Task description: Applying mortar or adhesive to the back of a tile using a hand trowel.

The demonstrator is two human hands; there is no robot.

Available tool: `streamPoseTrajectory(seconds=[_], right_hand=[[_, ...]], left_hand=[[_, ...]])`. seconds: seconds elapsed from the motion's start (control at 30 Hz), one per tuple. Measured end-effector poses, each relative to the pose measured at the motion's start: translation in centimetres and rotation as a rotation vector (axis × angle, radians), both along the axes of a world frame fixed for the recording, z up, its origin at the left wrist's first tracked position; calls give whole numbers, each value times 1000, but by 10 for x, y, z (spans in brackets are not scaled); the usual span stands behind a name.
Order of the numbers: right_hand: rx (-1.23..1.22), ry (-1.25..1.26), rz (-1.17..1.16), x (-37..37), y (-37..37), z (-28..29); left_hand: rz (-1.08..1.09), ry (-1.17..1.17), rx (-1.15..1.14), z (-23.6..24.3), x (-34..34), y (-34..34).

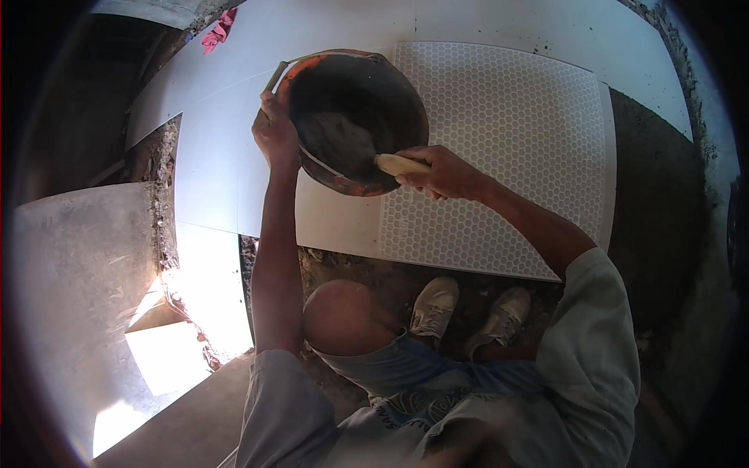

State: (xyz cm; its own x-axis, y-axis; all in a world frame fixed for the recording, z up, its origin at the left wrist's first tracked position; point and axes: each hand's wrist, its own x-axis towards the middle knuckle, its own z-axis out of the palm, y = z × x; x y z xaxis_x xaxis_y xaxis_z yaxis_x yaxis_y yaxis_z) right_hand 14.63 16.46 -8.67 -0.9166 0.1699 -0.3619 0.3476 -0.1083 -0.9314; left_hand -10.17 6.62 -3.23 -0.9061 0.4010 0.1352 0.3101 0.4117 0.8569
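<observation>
We see our left hand (275, 134) gripping the left rim of a worn orange bucket (355, 117), fingers curled tight over the edge, while the bucket sits tilted above the white floor tiles (211, 156) in front of our knees. Our right hand (445, 171) has its fingers wrapped closed around the pale wooden handle of a trowel (355, 148), whose blade lies inside the bucket in dark grey mortar. Just right of the bucket lies a tile (515, 148) turned over, showing a honeycomb-patterned back.
</observation>
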Motion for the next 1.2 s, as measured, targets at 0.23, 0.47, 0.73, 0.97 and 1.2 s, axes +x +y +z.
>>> streamPoseTrajectory(seconds=[0.23,0.47,0.73,0.97,1.2], right_hand=[[-17,72,-97,32,16,-5],[225,-80,-261,134,57,29],[556,-242,-456,234,52,-6],[1184,-378,-284,246,35,-32],[1544,-175,-254,286,25,-38]], left_hand=[[53,-110,57,-1,0,1],[87,-109,134,-18,-30,-20],[152,-165,69,-9,-38,-17],[156,-128,-42,-11,-40,-12],[13,-230,-170,-51,-151,-90]])
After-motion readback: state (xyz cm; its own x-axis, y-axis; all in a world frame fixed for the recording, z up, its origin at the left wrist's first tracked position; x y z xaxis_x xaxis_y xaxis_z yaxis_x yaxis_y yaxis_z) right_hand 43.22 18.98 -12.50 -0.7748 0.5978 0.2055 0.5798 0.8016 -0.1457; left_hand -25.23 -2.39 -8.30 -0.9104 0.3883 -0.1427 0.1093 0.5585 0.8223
